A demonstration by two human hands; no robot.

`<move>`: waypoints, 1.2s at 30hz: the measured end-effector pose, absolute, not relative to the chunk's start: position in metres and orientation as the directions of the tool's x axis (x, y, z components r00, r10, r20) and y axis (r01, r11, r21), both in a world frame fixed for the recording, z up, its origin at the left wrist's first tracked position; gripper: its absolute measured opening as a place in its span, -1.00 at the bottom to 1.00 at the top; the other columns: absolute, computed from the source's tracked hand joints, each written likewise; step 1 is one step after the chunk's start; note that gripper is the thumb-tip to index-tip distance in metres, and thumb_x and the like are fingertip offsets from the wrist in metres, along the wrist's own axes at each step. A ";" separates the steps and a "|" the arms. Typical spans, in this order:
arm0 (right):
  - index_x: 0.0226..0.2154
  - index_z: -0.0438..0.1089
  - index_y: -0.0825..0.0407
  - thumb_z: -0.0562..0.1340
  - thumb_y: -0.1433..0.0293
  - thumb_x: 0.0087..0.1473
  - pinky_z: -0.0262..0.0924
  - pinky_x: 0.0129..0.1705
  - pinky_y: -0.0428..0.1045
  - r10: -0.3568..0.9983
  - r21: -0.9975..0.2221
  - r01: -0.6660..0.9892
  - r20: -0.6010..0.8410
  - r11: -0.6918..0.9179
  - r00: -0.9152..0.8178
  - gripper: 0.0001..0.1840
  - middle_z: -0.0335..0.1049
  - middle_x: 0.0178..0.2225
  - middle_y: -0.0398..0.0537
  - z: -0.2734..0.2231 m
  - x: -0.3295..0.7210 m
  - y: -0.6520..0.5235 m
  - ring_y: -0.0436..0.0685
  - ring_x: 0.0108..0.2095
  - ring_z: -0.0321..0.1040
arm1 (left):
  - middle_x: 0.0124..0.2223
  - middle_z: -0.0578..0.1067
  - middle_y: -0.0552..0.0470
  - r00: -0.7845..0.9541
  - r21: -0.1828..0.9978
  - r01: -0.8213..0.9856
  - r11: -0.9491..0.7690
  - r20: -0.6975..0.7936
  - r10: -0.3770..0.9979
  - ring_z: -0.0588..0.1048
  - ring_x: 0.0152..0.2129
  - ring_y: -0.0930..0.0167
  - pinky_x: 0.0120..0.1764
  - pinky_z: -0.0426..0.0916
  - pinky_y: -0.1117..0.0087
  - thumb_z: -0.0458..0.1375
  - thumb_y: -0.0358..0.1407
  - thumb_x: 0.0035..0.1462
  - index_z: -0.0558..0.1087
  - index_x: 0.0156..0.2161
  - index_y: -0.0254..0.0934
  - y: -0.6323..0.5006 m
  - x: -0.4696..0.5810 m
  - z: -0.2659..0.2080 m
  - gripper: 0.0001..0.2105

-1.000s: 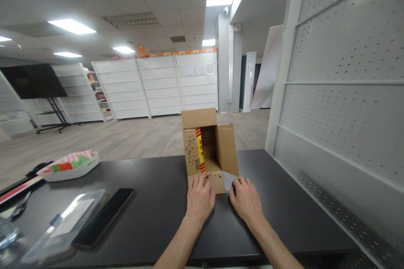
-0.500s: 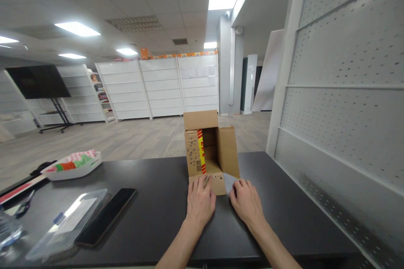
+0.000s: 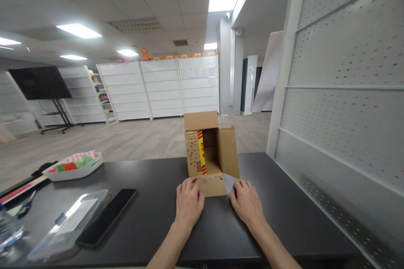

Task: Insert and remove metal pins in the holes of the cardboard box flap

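Left hand [image 3: 189, 201] touches the box flap [image 3: 216, 189], right hand [image 3: 247, 201] curls beside it (can't tell whether either grips)

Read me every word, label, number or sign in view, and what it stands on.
None is legible:
Red characters on the yellow strip of the cardboard box: too small.
Barcode beside it: no digits readable.
Sheets on the white cabinets: too small.
Pale sheet at the clear case: nothing readable.
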State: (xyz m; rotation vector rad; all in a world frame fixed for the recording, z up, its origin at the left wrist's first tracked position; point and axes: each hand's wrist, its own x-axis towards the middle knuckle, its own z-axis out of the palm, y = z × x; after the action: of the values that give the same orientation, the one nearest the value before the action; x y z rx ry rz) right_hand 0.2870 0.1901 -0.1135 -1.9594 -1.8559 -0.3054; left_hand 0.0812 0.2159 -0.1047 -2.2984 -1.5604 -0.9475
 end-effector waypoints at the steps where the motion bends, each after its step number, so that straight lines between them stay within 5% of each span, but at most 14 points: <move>1: -0.37 0.36 0.03 0.07 0.42 0.18 -0.03 -0.21 0.01 0.896 -0.153 0.988 0.436 -0.018 0.084 -0.82 0.36 -0.30 -0.01 -0.113 0.287 0.190 0.16 -0.21 0.23 | -0.01 0.46 -0.11 0.223 0.184 0.893 -0.411 0.612 0.759 0.38 -0.02 0.24 -0.01 0.26 0.14 0.04 -0.43 0.12 0.45 0.00 -0.24 0.217 0.078 -0.105 -0.66; 15: -0.37 0.37 0.03 0.09 0.43 0.17 -0.03 -0.21 0.01 0.897 -0.153 0.988 0.433 -0.021 0.086 -0.83 0.37 -0.30 -0.01 -0.113 0.286 0.191 0.17 -0.21 0.24 | -0.03 0.41 -0.05 0.033 0.434 0.839 -0.327 0.559 0.828 0.40 -0.07 0.26 -0.07 0.30 0.18 0.07 -0.37 0.12 0.47 -0.15 -0.17 0.227 0.067 -0.109 -0.79; 36: -0.35 0.38 0.04 0.06 0.41 0.20 -0.01 -0.20 0.02 0.904 -0.158 0.987 0.420 -0.015 0.081 -0.80 0.38 -0.29 0.00 -0.110 0.286 0.189 0.17 -0.20 0.24 | -0.06 0.31 -0.08 -0.024 0.537 0.803 -0.258 0.462 0.887 0.30 -0.09 0.21 -0.04 0.22 0.09 0.04 -0.28 0.18 0.41 -0.20 -0.21 0.237 0.078 -0.111 -0.86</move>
State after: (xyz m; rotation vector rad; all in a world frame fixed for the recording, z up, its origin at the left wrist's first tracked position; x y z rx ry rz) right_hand 0.2857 0.1894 -0.1099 -1.9632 -1.8669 -0.2800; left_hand 0.0778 0.2372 -0.1113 -2.2680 -1.9751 -1.2366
